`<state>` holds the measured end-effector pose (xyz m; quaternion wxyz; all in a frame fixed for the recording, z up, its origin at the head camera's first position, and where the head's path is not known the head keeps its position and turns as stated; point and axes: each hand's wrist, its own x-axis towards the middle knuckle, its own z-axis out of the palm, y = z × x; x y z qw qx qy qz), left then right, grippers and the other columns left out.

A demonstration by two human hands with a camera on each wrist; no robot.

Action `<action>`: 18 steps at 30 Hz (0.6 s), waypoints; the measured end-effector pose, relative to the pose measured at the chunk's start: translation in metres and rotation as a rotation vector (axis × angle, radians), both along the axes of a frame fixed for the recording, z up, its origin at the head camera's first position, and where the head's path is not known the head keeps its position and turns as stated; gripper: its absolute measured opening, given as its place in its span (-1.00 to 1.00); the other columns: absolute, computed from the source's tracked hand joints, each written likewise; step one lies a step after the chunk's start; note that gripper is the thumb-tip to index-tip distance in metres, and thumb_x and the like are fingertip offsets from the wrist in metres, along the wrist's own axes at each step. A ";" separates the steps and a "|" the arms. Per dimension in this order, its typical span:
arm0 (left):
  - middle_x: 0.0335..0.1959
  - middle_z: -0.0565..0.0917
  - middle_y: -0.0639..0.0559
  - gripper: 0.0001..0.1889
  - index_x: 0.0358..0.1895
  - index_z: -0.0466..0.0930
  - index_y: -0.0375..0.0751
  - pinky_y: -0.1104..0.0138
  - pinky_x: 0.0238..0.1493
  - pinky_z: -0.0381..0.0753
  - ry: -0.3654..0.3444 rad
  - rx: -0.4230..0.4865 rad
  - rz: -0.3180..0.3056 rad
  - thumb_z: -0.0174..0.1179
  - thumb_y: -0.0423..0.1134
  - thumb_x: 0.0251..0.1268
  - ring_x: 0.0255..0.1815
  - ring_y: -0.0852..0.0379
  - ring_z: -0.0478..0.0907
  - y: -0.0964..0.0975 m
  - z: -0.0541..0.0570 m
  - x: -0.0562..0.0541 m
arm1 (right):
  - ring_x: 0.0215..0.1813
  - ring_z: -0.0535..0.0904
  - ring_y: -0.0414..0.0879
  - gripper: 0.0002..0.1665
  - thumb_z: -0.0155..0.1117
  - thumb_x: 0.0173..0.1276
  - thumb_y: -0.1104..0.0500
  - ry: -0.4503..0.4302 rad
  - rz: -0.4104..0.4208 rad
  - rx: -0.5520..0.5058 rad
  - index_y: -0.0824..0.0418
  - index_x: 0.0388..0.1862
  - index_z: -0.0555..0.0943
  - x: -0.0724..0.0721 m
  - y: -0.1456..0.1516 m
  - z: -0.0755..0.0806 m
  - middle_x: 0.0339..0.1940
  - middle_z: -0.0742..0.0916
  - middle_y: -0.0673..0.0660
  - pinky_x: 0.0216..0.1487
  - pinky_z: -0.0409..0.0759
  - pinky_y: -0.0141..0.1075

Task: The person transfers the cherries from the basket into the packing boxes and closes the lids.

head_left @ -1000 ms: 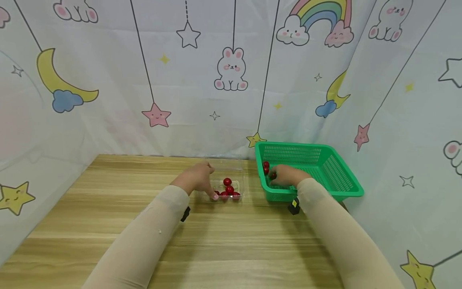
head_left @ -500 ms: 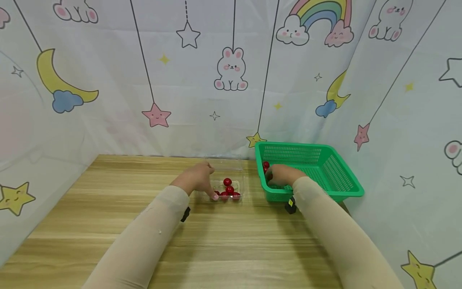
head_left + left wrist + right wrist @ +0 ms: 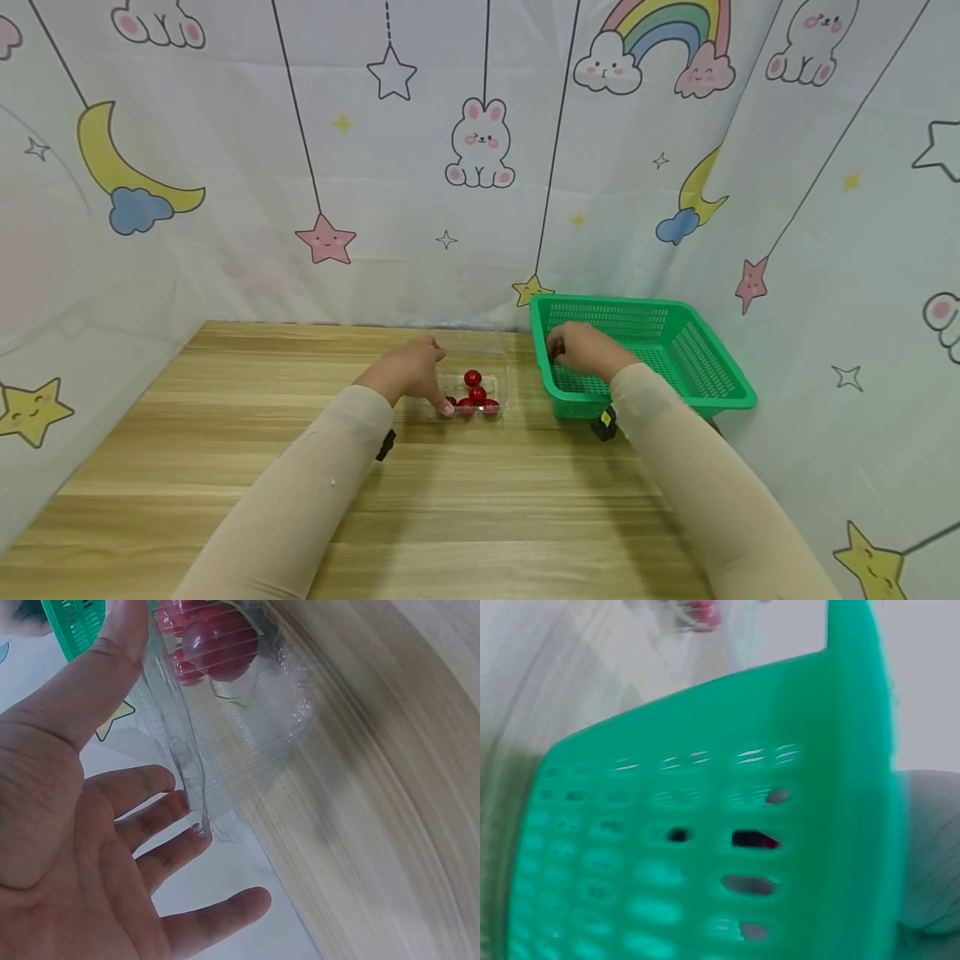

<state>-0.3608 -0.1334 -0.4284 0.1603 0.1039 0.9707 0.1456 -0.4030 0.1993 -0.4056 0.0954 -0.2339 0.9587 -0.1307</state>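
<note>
Although the right hand [image 3: 588, 347] is down inside the green plastic basket [image 3: 581, 406], its grip could not be verified: dark red shows at the curled fingertips beside the basket's left wall, but whether a cherry is pinched or merely covered cannot be told. The right wrist view is blurred and largely blocked by the slotted side of the basket. Left of the basket and apart from it, a clear plastic box [image 3: 504, 385] contains several red cherries [image 3: 477, 394], most of them near its front edge; green stems show in the left wrist view.

Risks, as judged: a smooth, round cherry may slip from a loose pinch and roll across the basket floor; a stem may snag in the basket's slots; knuckles pushing on the left wall may shift the basket; the thin box may flex or tip if the left thumb presses hard on its rim.

Pose: the right forearm enters over the basket's near rim, hand bent toward the left wall. The left hand [image 3: 408, 371], on the box's side farthest from the basket, has thumb and fingers spread wide, touching the plastic, no cherry grasped
</note>
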 end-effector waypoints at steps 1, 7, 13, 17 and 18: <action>0.87 0.22 -0.19 0.26 0.83 0.30 -0.13 -0.28 0.75 0.40 0.000 -0.001 0.000 0.79 0.20 0.11 0.86 -0.33 0.21 0.000 0.000 0.000 | 0.04 0.78 0.04 -0.76 0.24 0.75 0.31 0.012 -0.015 -0.005 0.15 0.13 0.82 0.001 -0.002 0.003 0.12 0.86 0.18 0.07 0.79 -0.04; 0.88 0.20 -0.19 0.26 0.83 0.29 -0.11 -0.28 0.76 0.38 -0.002 -0.010 -0.002 0.79 0.21 0.11 0.87 -0.32 0.18 0.000 -0.001 0.000 | -0.27 0.65 -0.06 -0.63 0.22 0.76 0.25 0.079 -0.111 0.000 0.20 0.43 0.72 0.011 -0.016 0.021 0.13 0.86 0.20 -0.18 0.58 -0.18; 0.88 0.20 -0.19 0.27 0.83 0.29 -0.12 -0.29 0.76 0.38 0.000 -0.010 -0.004 0.78 0.22 0.11 0.87 -0.32 0.18 -0.001 -0.001 0.000 | -0.12 0.74 0.01 -0.54 0.23 0.78 0.18 0.148 -0.122 -0.042 0.26 0.54 0.60 0.020 -0.037 0.033 0.17 0.83 0.24 -0.05 0.73 -0.11; 0.87 0.23 -0.19 0.27 0.83 0.29 -0.13 -0.28 0.75 0.40 0.005 -0.002 -0.008 0.79 0.23 0.11 0.85 -0.33 0.21 -0.002 0.000 0.000 | 0.00 0.75 0.03 -0.64 0.27 0.78 0.13 0.132 -0.073 -0.102 0.25 0.40 0.67 0.028 -0.057 0.034 0.19 0.82 0.23 0.04 0.78 -0.07; 0.86 0.23 -0.19 0.27 0.83 0.29 -0.13 -0.28 0.75 0.41 0.006 0.000 -0.008 0.78 0.23 0.11 0.85 -0.33 0.22 -0.002 0.000 0.000 | 0.01 0.74 0.03 -0.68 0.28 0.78 0.13 0.122 -0.056 -0.110 0.24 0.34 0.70 0.030 -0.063 0.034 0.18 0.83 0.21 0.05 0.78 -0.07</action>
